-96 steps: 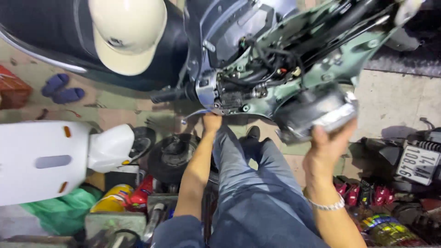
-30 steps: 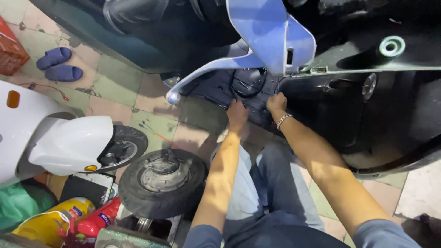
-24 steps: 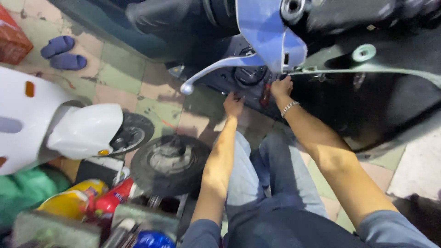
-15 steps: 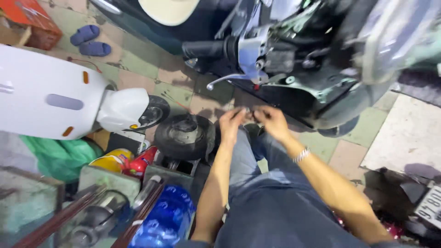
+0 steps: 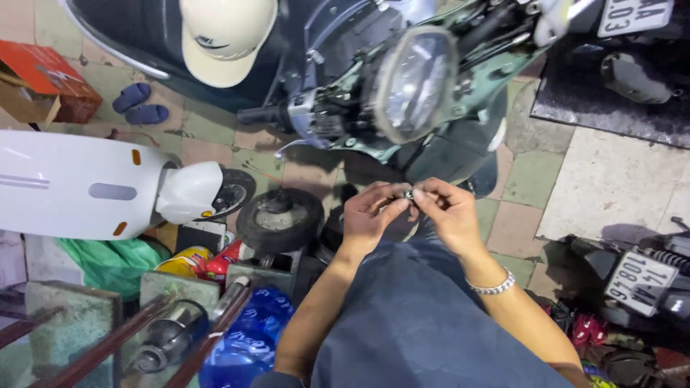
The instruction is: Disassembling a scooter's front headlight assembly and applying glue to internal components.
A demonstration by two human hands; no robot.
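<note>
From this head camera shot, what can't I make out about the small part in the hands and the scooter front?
Head view only:
- Small metal part: too small to identify; fingertips of the left hand and right hand cover most of it.
- Round gauge: dial blurred, unreadable.
- Scooter front: upper part cut off by the top edge.
- Cream helmet: top cropped.

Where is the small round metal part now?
In the head view, the small round metal part sits centre frame, pinched between the left hand and right hand, below the round speedometer.

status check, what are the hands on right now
Left hand and right hand together, pinching a small metal part. Scooter headlight just above, apart. Nothing between.
</note>
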